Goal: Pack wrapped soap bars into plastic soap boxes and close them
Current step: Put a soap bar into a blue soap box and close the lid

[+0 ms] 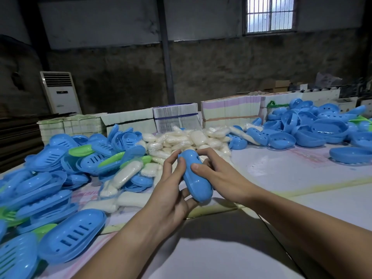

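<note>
Blue soap box (196,176) clasped between left hand (169,196), right hand (219,176).

The room is dim, its upper walls nearly dark, with cold daylight coming through one barred window (269,15) that is blown out to a pale blue-white. The pale surface (281,174) catches a soft, even glow and carries a broad, blurred shadow under the forearms. Wide-angle distortion bends lines toward the edges, and detail there is soft.

You hold a smooth, shiny blue plastic oval soap box (196,176). Behind it, white soap bars (187,140) sit in clear, crinkly plastic wrap. The pale table (291,170) under it looks matt.
</note>
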`<state>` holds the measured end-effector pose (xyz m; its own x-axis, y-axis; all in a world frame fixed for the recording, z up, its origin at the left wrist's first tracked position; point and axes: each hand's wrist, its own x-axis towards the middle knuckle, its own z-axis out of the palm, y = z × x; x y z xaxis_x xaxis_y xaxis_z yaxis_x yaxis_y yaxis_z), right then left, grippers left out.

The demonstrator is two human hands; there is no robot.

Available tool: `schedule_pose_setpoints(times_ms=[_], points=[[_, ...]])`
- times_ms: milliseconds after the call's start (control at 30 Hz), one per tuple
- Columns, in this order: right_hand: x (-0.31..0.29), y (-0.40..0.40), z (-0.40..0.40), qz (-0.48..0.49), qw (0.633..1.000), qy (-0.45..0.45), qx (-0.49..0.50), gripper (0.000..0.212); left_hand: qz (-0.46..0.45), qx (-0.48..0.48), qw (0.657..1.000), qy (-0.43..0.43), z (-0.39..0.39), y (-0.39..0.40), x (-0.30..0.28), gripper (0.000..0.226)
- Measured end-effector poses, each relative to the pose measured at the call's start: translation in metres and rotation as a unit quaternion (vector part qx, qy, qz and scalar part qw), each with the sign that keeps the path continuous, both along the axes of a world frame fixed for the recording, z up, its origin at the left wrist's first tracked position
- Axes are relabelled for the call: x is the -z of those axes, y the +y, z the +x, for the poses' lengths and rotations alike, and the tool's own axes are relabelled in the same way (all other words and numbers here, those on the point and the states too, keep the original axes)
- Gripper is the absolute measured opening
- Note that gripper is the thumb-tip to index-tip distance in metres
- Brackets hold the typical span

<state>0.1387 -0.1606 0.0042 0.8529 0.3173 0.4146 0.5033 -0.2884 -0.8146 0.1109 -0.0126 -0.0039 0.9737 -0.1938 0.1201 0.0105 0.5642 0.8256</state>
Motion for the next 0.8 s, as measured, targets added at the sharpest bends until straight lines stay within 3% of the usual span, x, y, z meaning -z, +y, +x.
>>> schedule_pose_setpoints(times_ms=[500, 600, 800], points=[[0.001, 0.004, -0.007, 0.048, 0.996, 0.069, -0.023, 0.028, 0.039, -0.048, 0.998, 0.009, -0.009, -0.007, -0.006, 0.039], [0.002, 0.004, -0.008, 0.058, 0.996, 0.063, -0.030, 0.028, 0.066, -0.067, 0.996, 0.003, -0.011, -0.007, -0.005, 0.029], [0.004, 0.007, -0.002, 0.071, 0.995, 0.056, -0.035, 0.027, 0.021, -0.078, 0.996, 0.033, -0.009, -0.008, -0.008, 0.028]])
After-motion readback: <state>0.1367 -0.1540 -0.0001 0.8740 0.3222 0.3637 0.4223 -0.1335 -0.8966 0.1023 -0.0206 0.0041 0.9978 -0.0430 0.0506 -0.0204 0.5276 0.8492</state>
